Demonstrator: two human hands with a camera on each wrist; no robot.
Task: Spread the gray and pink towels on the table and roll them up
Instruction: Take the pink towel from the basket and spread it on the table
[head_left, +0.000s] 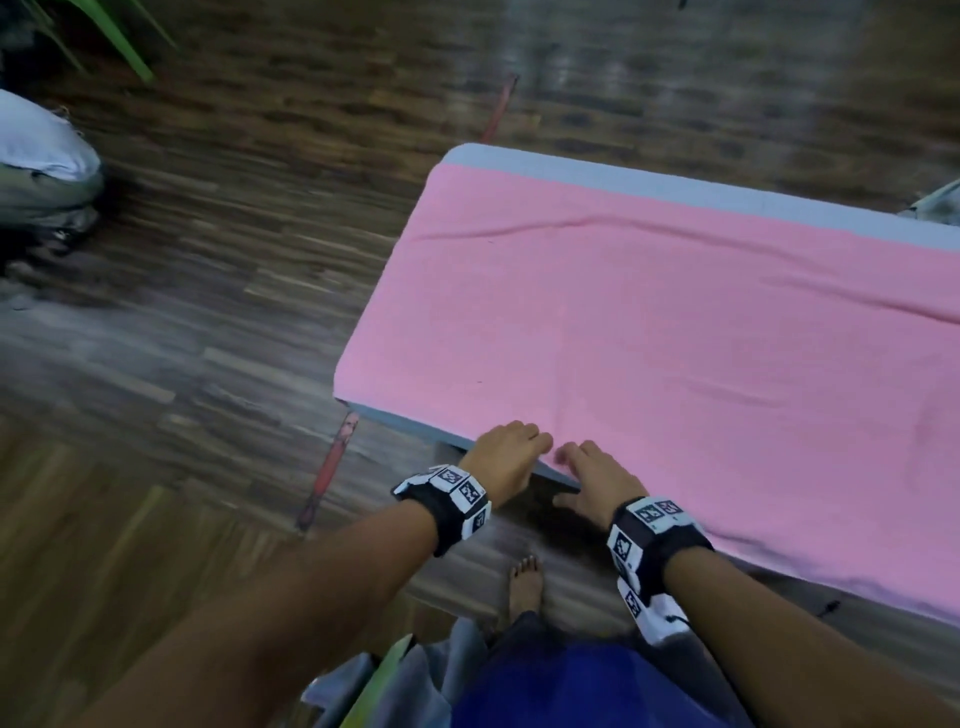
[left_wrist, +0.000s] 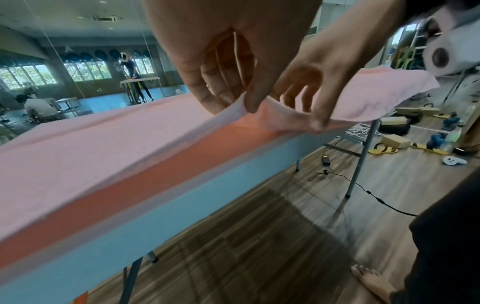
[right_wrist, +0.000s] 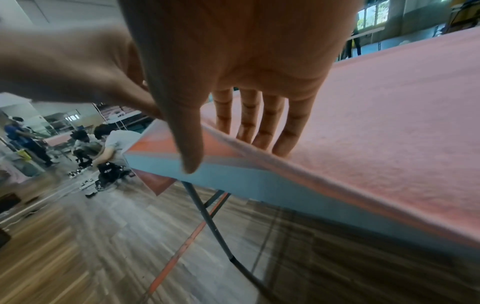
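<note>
Both hands pinch the pink towel (head_left: 649, 322) at the table's (head_left: 675, 184) near edge, left hand (head_left: 511, 457) beside right hand (head_left: 592, 480). Gripped so close together, the roll could start crooked, I'd say.

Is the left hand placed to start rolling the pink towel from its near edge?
Probably yes: the left hand already pinches the pink towel at its near edge, nothing lying on it.
</note>
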